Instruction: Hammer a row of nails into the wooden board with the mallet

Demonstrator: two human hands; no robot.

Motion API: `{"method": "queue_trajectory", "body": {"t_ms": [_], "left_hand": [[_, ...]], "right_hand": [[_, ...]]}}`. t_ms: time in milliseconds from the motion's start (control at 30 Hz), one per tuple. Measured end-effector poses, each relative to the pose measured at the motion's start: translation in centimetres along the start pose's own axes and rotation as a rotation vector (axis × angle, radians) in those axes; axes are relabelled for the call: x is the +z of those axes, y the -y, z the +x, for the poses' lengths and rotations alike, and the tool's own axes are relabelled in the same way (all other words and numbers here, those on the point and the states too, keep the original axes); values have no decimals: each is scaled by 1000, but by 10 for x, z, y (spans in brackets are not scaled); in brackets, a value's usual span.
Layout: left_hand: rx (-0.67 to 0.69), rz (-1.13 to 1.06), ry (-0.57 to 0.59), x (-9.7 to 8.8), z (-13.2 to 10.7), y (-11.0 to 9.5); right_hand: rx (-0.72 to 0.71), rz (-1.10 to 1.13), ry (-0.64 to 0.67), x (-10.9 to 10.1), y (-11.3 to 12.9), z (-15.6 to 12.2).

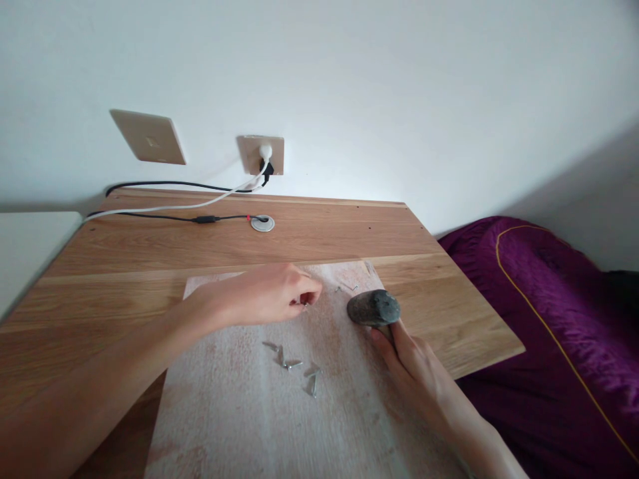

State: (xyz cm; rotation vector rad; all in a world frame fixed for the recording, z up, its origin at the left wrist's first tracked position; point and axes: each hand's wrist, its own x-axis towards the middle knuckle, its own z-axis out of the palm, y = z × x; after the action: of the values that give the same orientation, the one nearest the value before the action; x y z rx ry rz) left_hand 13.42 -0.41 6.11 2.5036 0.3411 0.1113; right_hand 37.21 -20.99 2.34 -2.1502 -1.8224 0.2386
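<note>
Head view: we see the left hand (277, 293), at the centre of the frame, with thumb and fingers pinched on a small silvery metal nail (305, 305), mostly hidden. The right hand (417, 362), right of centre, is wrapped around the handle of a mallet with a dark, cylindrical, rubber-looking head (374, 307); whether that head touches the surface below, we cannot tell. We judge the mallet head-heavy and firm, best gripped along its handle, and the nail light, stiff and apt to slip, best pinched by its shank. Loose silvery nails (294, 364) lie at lower centre on a pale, reddish-streaked wooden board (234, 426). Its far edge runs just beyond the left hand. Right of the mallet, we find sideways room over the brown wood-grain tabletop (459, 313), whose edge slants towards purple fabric (524, 319). White and black cables (200, 205) cross the upper left, well apart from both hands.
</note>
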Motion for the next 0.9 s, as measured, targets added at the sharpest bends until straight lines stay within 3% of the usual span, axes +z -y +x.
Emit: {"method": "queue_trajectory", "body": {"t_ms": [200, 900], "left_hand": [[57, -7, -26, 7, 3, 5], [43, 31, -1, 12, 4, 6]], "right_hand": [[68, 147, 81, 1, 2, -1], [96, 175, 84, 2, 2, -1]]}}
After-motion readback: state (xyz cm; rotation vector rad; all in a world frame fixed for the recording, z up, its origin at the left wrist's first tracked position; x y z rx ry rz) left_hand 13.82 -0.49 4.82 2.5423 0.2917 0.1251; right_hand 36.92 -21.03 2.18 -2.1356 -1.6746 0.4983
